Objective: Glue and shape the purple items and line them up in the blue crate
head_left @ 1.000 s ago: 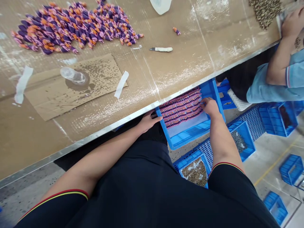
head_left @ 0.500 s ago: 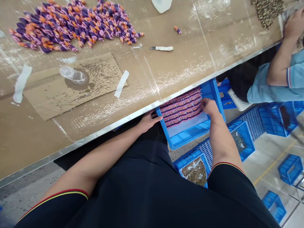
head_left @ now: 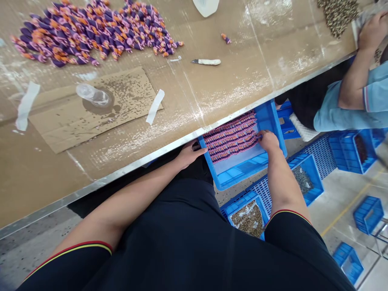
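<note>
A blue crate (head_left: 242, 171) sits under the table edge beside my lap, holding neat rows of purple-and-orange pieces (head_left: 232, 137). My right hand (head_left: 268, 141) rests inside the crate at the right end of the rows, fingers curled against the pieces. My left hand (head_left: 189, 153) grips the crate's left rim just below the table edge, fingers closed on it. A large loose pile of the same purple-and-orange pieces (head_left: 91, 30) lies on the table at the far left.
On the table lie a small knife (head_left: 206, 62), a clear plastic cup (head_left: 92, 95) on a cardboard sheet, tape strips and one stray piece (head_left: 225, 39). Another person's arm (head_left: 360, 68) works at the right. More blue crates (head_left: 303, 178) stand on the floor.
My right hand has slid slightly down and toward me along the right end of the rows. My left hand has not moved.
</note>
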The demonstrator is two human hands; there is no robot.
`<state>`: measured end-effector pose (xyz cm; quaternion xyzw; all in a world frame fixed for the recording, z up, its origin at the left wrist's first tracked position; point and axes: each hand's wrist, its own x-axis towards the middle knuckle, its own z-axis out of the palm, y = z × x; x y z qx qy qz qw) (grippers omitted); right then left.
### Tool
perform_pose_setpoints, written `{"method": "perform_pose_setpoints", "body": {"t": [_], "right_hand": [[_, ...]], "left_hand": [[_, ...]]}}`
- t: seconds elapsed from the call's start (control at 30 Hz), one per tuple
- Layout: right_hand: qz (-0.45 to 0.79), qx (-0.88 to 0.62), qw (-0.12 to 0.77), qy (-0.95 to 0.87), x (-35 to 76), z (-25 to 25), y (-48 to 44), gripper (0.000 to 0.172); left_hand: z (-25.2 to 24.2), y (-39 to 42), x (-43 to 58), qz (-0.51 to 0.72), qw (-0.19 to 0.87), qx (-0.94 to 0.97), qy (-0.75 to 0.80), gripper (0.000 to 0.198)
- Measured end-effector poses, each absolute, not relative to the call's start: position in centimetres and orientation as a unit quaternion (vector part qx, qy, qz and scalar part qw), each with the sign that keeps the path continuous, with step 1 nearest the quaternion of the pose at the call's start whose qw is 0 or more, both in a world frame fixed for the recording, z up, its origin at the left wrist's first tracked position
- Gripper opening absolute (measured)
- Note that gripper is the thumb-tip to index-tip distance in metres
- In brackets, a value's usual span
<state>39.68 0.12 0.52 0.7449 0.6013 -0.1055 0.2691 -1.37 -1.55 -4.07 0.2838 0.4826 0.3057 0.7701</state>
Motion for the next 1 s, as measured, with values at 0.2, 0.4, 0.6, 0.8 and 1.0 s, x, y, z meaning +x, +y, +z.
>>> {"method": "perform_pose_setpoints", "body": {"t": [0.2, 0.4, 0.6, 0.8, 1.0], "right_hand": [[-0.104, 0.722, 0.289, 0.62, 39.6, 0.5, 0.3, 0.041], [-0.096, 0.692, 0.327, 0.636, 39.3, 0.8, 0.4, 0.04], [-0.089, 0.663, 0.369, 0.645, 39.0, 1.0, 0.4, 0.042], [-0.08, 0.631, 0.389, 0.667, 39.3, 1.9, 0.3, 0.046], [-0.045, 0.64, 0.395, 0.658, 39.7, 3.0, 1.6, 0.049]], "left_hand": [[-3.9, -1.5, -1.4, 0.305, 0.773, 0.288, 0.476, 0.094], [-3.5, -1.4, -1.5, 0.299, 0.775, 0.284, 0.478, 0.098], [-3.2, -1.3, -1.5, 0.297, 0.775, 0.287, 0.479, 0.098], [-3.3, -1.3, -1.4, 0.3, 0.772, 0.287, 0.482, 0.097], [-3.3, -1.3, -1.5, 0.299, 0.78, 0.287, 0.47, 0.094]]}}
